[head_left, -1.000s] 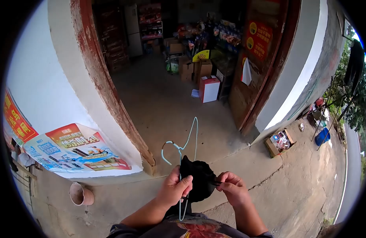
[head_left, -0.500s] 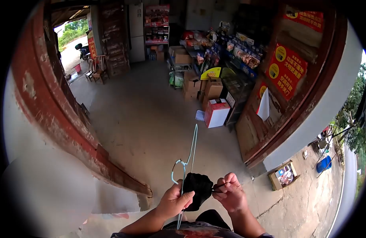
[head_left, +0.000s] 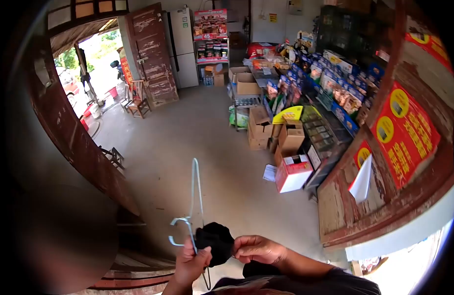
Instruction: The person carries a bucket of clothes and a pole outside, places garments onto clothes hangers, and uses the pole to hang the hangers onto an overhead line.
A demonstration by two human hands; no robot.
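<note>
My left hand (head_left: 190,265) is closed around a light-blue clothes hanger (head_left: 193,184) and the near side of a bunched black cloth (head_left: 217,242). The hanger stands on end, its long side rising above the hand and its hook pointing left. On the other side of the cloth, the fingertips of my right hand (head_left: 259,250) are pinched together at its right edge. What exactly they pinch is too small to see, though a thin dark strap showed there a moment ago. The cloth's shape is crumpled, so I cannot tell which garment it is.
A red wooden door (head_left: 384,162) with posters stands to the right, another door leaf (head_left: 79,137) to the left. Ahead are a white-and-red box (head_left: 293,174), cardboard boxes (head_left: 291,137), a glass counter (head_left: 325,132) with packaged goods and a wooden chair (head_left: 137,101) on concrete floor.
My view has turned and moved further into the doorway. Both hands, the hanger and the black cloth sit further left in view. My right hand has come closer to the cloth.
</note>
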